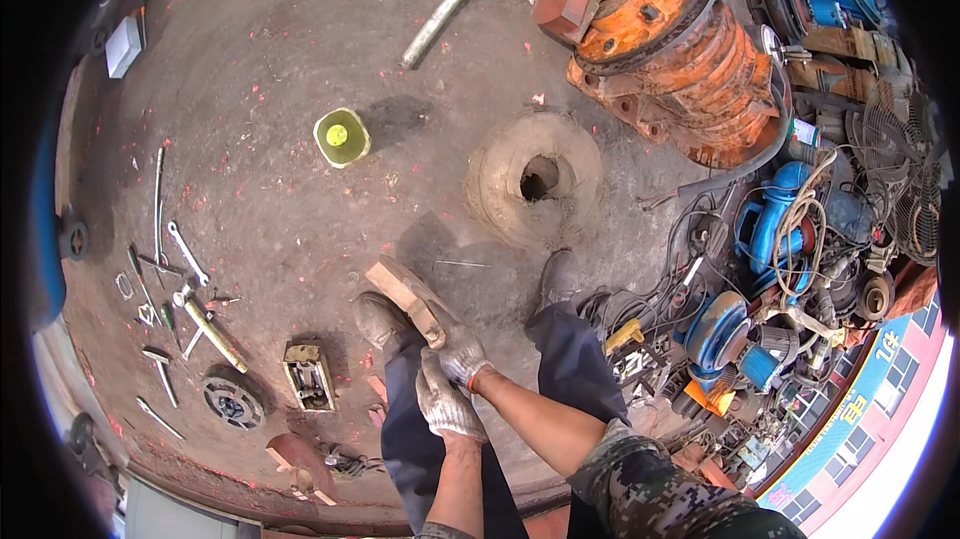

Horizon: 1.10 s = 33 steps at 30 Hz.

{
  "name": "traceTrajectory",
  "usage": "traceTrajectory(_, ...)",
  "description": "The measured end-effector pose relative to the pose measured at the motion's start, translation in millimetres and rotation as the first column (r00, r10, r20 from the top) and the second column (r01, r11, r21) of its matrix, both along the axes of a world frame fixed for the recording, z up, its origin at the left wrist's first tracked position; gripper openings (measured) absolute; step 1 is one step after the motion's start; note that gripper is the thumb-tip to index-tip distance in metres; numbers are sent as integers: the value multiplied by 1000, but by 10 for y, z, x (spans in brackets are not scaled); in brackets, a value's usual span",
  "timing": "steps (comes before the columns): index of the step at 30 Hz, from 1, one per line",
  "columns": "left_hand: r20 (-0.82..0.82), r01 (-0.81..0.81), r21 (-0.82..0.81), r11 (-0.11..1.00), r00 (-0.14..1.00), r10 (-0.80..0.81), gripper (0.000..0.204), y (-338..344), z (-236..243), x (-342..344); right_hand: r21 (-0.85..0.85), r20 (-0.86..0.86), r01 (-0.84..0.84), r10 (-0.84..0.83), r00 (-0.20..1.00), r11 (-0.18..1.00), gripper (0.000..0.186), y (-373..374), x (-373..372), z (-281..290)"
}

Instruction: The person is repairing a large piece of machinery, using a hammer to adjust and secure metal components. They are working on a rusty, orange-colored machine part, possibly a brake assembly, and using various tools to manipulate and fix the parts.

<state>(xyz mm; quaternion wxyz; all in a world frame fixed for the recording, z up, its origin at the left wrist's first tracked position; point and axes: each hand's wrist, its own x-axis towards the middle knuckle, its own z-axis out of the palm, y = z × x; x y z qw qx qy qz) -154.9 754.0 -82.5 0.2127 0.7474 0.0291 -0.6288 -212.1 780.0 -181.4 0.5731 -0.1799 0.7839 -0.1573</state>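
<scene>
Both my hands wear whitish knitted gloves with reddish-brown stains. My right hand (462, 355) grips the near end of a curved, brown, thick block (403, 293), which looks like rusty metal or wood. Its flat end points up and left, over my left shoe (380, 319). My left hand (447, 405) is close below the right one, fingers bent up against the block's near end; part of that grip is hidden. A thin rod (462, 263) lies on the ground just beyond the block.
Ahead sits a round clay-coloured ring (492, 179) with a central hole, beside an orange machine housing (690, 69). A sledgehammer (455, 4) and a yellow-green container (341, 137) lie farther off. Wrenches and a hammer (212, 327) are left; blue pumps (780, 219) and cables crowd the right.
</scene>
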Motion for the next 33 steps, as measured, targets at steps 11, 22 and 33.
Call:
traceTrajectory(11,23,507,-100,856,861,-508,39,237,-76,-343,48,240,781,-766,597,623,32,662,-400,481)
traceTrajectory(22,47,741,-117,662,669,-741,44,336,-102,-801,-28,209,992,-969,128,125,74,1133,-1342,725)
traceTrajectory(33,767,895,-378,-237,160,-621,26,-71,431,-2272,40,298,979,-932,-205,-202,77,1547,-2672,999)
